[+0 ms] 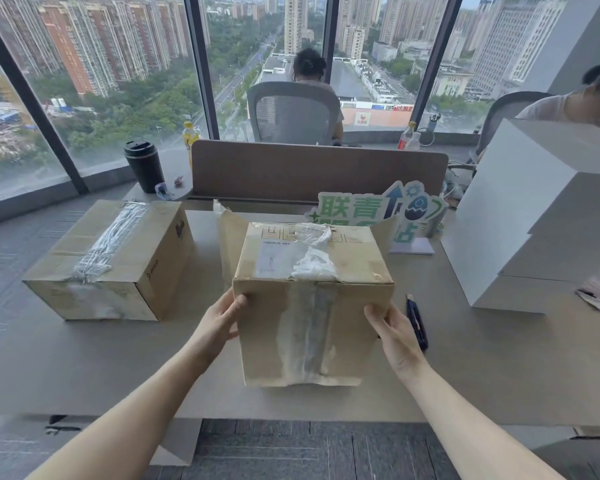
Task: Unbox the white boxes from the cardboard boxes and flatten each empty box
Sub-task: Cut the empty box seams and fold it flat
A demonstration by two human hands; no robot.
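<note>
A brown cardboard box sealed with clear, wrinkled packing tape (314, 299) stands at the middle of the grey desk (499, 358), close to its near edge, and sits squarely between the two hands. The left hand (222, 323) presses against the box's left side near the top front corner, thumb lying on the front face and the fingers reaching round the side, out of sight. The right hand (394, 332) meets the right side a little lower, thumb on the front edge, its other fingers also hidden behind the cardboard. Both hands clasp the box from opposite sides; whether it rests on the desk or is slightly lifted cannot be told, as its lower edge looks ragged and blurred. Behind the box, loose brown cardboard flaps (229, 237) rise on either side.

A second taped brown cardboard box, longer and lying flat (118, 261), rests on the desk to the left, well apart from the hands. To the right stands a stack of large white boxes (534, 216). A dark blue utility knife (417, 322) lies on the desk just beside the right hand. Farther back are a black lidded travel cup (144, 166), a green and white cut-out sign (368, 211) and a brown desk divider (319, 169), beyond which a person sits in a grey mesh office chair (293, 112) facing the windows.
</note>
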